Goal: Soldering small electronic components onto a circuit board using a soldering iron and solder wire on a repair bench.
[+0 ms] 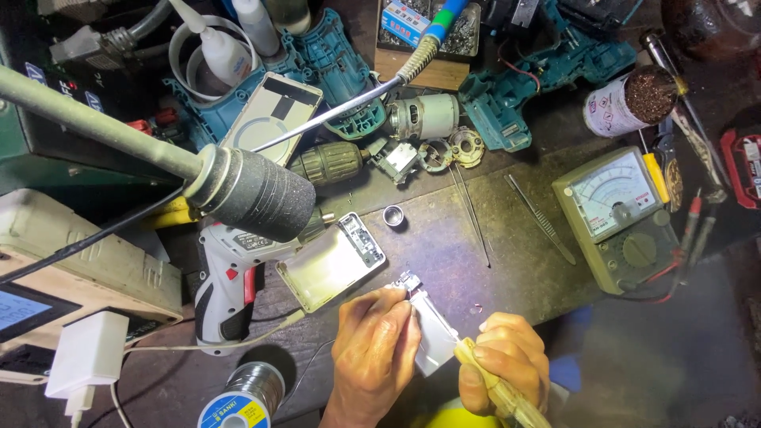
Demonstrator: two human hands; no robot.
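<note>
Right now you are pinching a small white circuit module (432, 333) with your left hand (374, 349), fingers curled shut on its edge, low on the dark workbench (491, 246). Your right hand (507, 361) is gripping a yellowish tool handle (495, 388) in a closed fist, just beside the module. An open white casing (329, 265) is lying near, beside a white cordless screwdriver (226, 277).

Dark, worn workbench (507, 238). Lying directly on it: analog multimeter (622, 218), tweezers (541, 219), small metal ring (394, 215), white cordless screwdriver (224, 281), solder spool (246, 396), drill motor (422, 116), white charger (86, 357).
</note>
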